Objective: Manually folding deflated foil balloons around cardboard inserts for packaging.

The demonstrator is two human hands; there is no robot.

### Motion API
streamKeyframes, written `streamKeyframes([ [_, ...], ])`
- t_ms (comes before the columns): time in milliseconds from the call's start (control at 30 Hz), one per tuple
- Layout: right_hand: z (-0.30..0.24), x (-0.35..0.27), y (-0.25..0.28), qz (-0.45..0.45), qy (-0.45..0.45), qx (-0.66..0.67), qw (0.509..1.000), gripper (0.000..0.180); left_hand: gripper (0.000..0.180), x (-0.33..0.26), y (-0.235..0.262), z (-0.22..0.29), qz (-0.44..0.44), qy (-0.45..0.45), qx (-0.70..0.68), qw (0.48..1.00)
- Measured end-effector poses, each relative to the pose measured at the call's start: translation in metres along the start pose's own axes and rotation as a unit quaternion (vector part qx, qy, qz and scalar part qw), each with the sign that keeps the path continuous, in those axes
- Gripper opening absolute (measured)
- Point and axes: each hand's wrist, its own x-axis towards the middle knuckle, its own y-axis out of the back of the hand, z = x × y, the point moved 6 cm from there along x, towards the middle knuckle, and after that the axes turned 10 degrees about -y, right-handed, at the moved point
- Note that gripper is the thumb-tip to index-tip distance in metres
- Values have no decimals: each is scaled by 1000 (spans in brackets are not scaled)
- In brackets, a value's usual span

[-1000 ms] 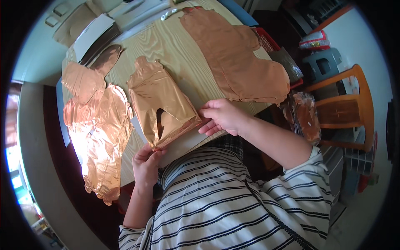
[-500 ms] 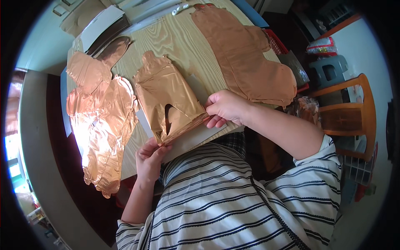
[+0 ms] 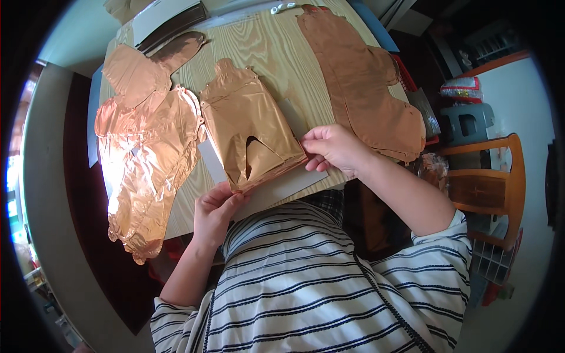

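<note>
A folded copper-coloured foil balloon (image 3: 250,120) lies flat in front of me, over a grey card (image 3: 276,194) at the table's near edge. My left hand (image 3: 216,207) pinches its near left corner between thumb and fingers. At the near right corner, my right hand (image 3: 329,147) pinches the foil in the same way. A dark arched gap shows between the folds near the front edge. Left of it lies a shiny crumpled foil balloon (image 3: 150,147), unfolded and hanging over the edge. A stack of flat matte copper foil balloons (image 3: 365,88) lies to the right.
The wood-grain table (image 3: 235,38) carries a white-topped box (image 3: 168,23) at the far left and small white objects (image 3: 283,8) at the far edge. Beyond the right edge are a red basket (image 3: 406,76), a wooden chair (image 3: 479,182) and a grey-blue stool (image 3: 468,120).
The view has shifted slightly, so the table sits a little higher and further right. The gap in the folded balloon has widened. Both hands keep their corners.
</note>
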Motion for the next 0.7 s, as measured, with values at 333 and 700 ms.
streamKeyframes([
  [333, -6, 1, -2, 1, -24, -32, 999, 30, 17, -1, -3, 2, -8, 0, 20, 1000],
  [700, -14, 0, -10, 44, 30, -116, 992, 22, 30, -1, -2, 5, -22, -10, 18, 1000],
])
